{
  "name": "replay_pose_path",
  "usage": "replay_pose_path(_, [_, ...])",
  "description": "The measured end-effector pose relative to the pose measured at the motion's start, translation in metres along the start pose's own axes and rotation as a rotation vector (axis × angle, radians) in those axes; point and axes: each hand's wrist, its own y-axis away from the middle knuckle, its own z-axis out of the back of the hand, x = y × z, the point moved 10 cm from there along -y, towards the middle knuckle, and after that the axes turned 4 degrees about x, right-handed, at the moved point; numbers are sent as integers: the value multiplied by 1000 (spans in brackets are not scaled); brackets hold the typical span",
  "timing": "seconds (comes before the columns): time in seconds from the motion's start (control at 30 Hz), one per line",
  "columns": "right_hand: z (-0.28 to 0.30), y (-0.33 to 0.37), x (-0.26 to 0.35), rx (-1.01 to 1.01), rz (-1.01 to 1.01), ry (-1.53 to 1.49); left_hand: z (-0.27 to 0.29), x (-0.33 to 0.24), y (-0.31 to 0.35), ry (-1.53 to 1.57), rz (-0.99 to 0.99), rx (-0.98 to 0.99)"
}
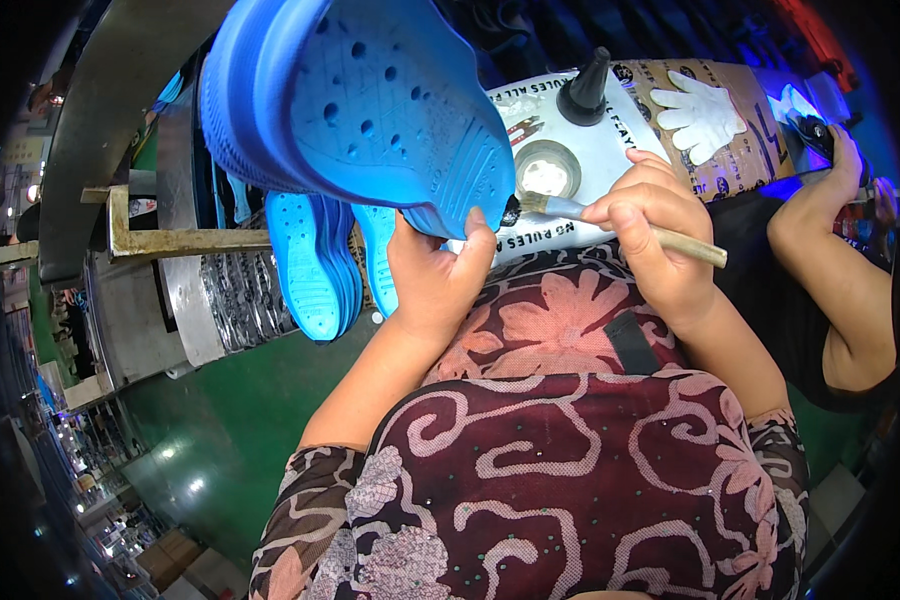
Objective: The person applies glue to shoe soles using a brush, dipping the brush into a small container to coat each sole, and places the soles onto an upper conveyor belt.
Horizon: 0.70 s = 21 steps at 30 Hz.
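Observation:
My left hand (435,278) grips the near, narrow end of a stack of bright blue shoe soles (385,95), thumb on top and fingers underneath. The soles are tilted up, and the top one has several round holes. In my right hand (662,232) is a brush (695,245) with a light wooden handle and a metal collar. Its bristles are at the rim of the sole, beside a small black patch; whether they touch it I cannot tell. Just beyond the brush, a round container (555,165) with a pale inside stands on a white printed sheet (530,100).
A black cone-shaped nozzle (585,95) stands behind the container. On brown cardboard (745,95) at the right lies a white glove (698,115). More blue soles (310,275) hang in stacks at the left, beside a metal frame (185,240). A co-worker's arm (820,225) is at the right.

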Motion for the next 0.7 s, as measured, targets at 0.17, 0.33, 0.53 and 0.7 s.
replay_pose_path(0.17, [-16, -1, 11, 113, 71, 109, -4, 4, 2, -14, 7, 77])
replay_pose_path(0.33, [12, 3, 3, -36, 55, 28, -7, -11, -6, -105, -109, 97])
replay_pose_path(0.53, [60, 27, -27, -227, -95, -92, 12, -48, -34, -37, 66, -32])
replay_pose_path(0.7, [81, 47, -48, -319, -120, -135, -28, -74, -40, 386, 550, 526])
